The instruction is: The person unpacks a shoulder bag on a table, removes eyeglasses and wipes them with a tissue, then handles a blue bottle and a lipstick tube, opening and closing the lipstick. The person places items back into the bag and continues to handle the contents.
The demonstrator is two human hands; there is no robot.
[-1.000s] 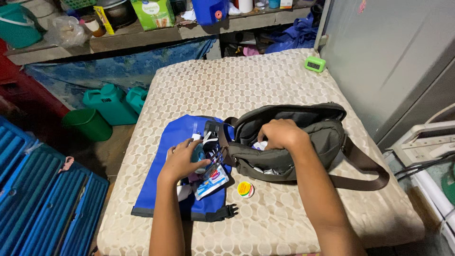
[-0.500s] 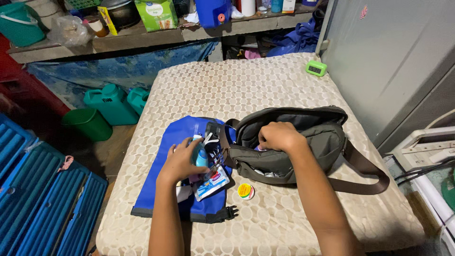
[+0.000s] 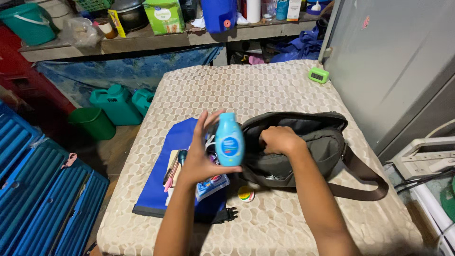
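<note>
I note a table [image 3: 265, 90] under a beige patterned cloth, a grey panel [image 3: 393, 61] to its right, a cluttered concrete shelf [image 3: 142, 42] behind, and blue crates [image 3: 38, 189] on the floor at left.

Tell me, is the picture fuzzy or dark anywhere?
Head view: the light blue plastic bottle in the left hand looks slightly soft, its label unreadable; the right hand at the grey-green fabric shoulder bag is sharp; the bag's inside is shadowed; the floor under the shelf is dim; the beige patterned cover is evenly lit, no glare.
</note>
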